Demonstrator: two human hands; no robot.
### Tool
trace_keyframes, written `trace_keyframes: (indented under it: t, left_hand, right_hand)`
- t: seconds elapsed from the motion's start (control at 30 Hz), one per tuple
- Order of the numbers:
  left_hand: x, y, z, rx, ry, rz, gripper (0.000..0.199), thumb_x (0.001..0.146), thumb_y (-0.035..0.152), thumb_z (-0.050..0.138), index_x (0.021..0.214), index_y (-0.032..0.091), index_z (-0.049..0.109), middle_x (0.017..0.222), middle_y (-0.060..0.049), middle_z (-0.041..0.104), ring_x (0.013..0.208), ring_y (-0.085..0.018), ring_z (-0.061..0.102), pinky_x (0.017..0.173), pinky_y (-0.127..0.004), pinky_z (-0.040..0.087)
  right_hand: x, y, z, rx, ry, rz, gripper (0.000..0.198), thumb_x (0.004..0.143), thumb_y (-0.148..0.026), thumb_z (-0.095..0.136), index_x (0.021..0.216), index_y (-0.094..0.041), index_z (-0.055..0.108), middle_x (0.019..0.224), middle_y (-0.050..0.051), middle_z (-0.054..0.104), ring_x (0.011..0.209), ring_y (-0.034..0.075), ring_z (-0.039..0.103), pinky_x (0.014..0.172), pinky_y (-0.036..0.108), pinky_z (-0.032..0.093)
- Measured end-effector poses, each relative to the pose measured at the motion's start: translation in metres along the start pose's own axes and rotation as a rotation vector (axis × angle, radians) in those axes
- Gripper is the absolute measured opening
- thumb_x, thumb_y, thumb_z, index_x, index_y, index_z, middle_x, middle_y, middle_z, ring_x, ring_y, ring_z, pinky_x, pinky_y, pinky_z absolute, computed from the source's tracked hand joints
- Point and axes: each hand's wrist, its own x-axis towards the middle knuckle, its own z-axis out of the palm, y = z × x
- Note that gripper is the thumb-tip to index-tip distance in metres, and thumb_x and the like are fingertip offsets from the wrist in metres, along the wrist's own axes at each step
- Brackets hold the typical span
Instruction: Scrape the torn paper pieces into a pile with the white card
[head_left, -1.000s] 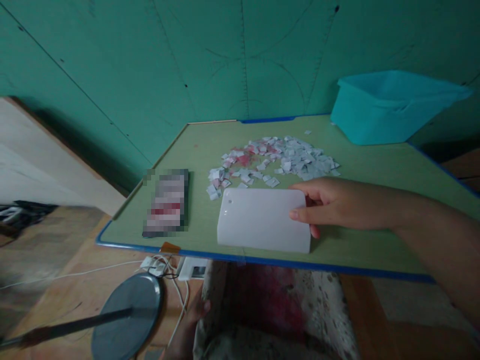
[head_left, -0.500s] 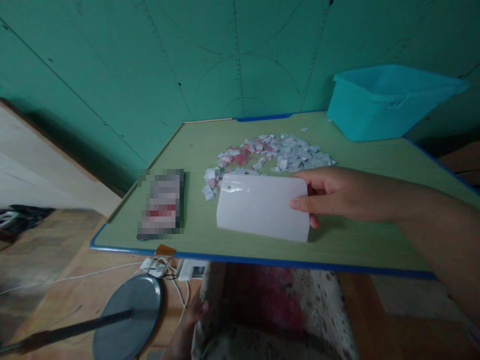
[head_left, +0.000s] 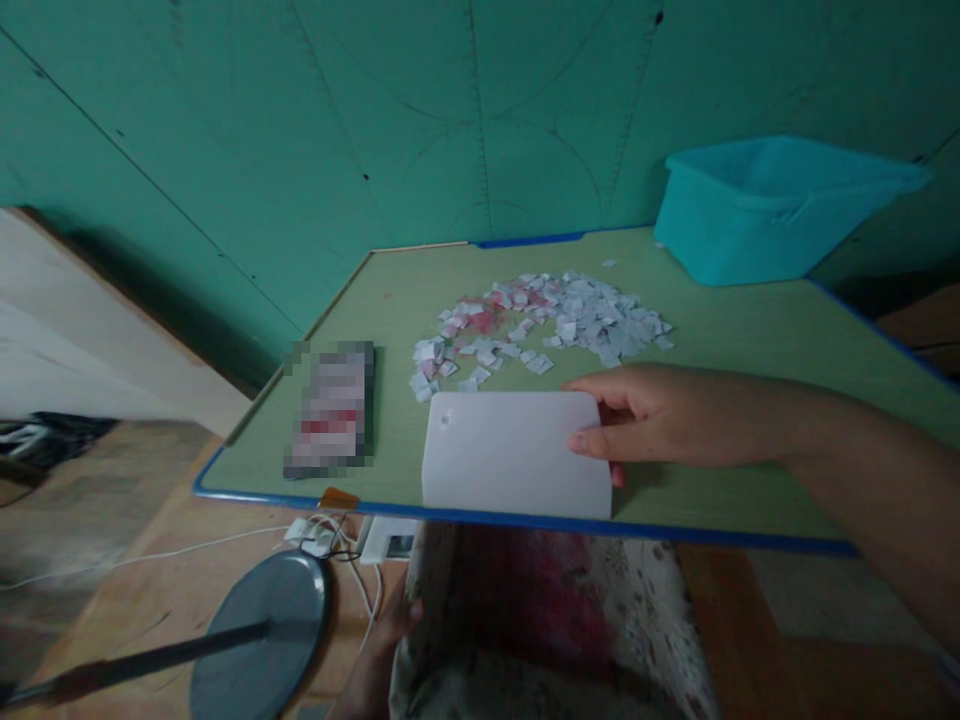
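Observation:
My right hand (head_left: 645, 420) is closed on the right end of a white plastic scraper (head_left: 510, 452), a thin sheet with rounded corners and a small hole. The scraper's lower edge is at the table's blue front rim. Just beyond its upper edge, small white and pinkish paper squares (head_left: 596, 312) lie in a loose arc on the pale green table (head_left: 712, 500). Below the table's edge, my left hand (head_left: 391, 620) grips the left side of an open, flower-patterned bin (head_left: 645, 600). Reddish colour shows inside the bin. Most of the left fingers are hidden behind its wall.
A turquoise plastic tub (head_left: 735, 235) stands at the back right, by the green wall. To the left on the table lies a blurred, dark-edged flat object (head_left: 330, 415). Below are a round grey stand base (head_left: 262, 630) with a pole, white cables and a white box (head_left: 386, 540).
My right hand has drawn the scraper toward me, from the edge of the paper squares to the table's front rim. More squares now show behind it. My left hand stays at the bin.

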Motion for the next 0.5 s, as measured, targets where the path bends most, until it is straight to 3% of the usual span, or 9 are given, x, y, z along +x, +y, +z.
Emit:
trace_keyframes:
  t: [0.1, 0.23, 0.37, 0.5]
  left_hand:
    - [0.004, -0.004, -0.008, -0.013, -0.053, 0.02, 0.031, 0.061, 0.035, 0.072, 0.091, 0.027, 0.071, 0.094, 0.002, 0.074, 0.112, -0.027, 0.052, 0.102, -0.034, 0.033]
    - [0.005, -0.006, -0.014, 0.036, 0.048, 0.023, 0.031, 0.056, 0.036, 0.076, 0.085, 0.026, 0.072, 0.095, 0.002, 0.074, 0.111, -0.028, 0.053, 0.102, -0.035, 0.033]
    - [0.004, -0.006, -0.016, 0.086, 0.069, 0.019, 0.028, 0.054, 0.039, 0.076, 0.078, 0.026, 0.073, 0.08, 0.002, 0.076, 0.107, -0.027, 0.057, 0.1, -0.034, 0.036]
    - [0.004, -0.006, -0.013, 0.031, 0.059, 0.026, 0.033, 0.056, 0.036, 0.076, 0.088, 0.027, 0.071, 0.095, 0.004, 0.073, 0.113, -0.026, 0.052, 0.101, -0.035, 0.035]
  right_hand:
    - [-0.001, -0.001, 0.0, -0.026, -0.004, -0.012, 0.018, 0.082, -0.033, 0.045, 0.082, -0.016, 0.052, 0.07, -0.001, 0.06, 0.059, 0.008, 0.056, 0.054, 0.02, 0.041]
    - [-0.001, -0.002, -0.001, -0.02, -0.02, -0.028, 0.017, 0.082, -0.032, 0.045, 0.084, -0.016, 0.052, 0.071, -0.001, 0.061, 0.061, 0.009, 0.057, 0.054, 0.02, 0.041]
    - [-0.001, -0.002, -0.001, -0.011, -0.034, -0.056, 0.017, 0.082, -0.031, 0.045, 0.084, -0.016, 0.053, 0.071, -0.001, 0.061, 0.062, 0.008, 0.058, 0.056, 0.02, 0.042]
    - [-0.002, -0.003, -0.001, -0.022, -0.033, -0.063, 0.017, 0.082, -0.031, 0.045, 0.084, -0.017, 0.053, 0.07, -0.001, 0.061, 0.062, 0.008, 0.058, 0.056, 0.02, 0.041]
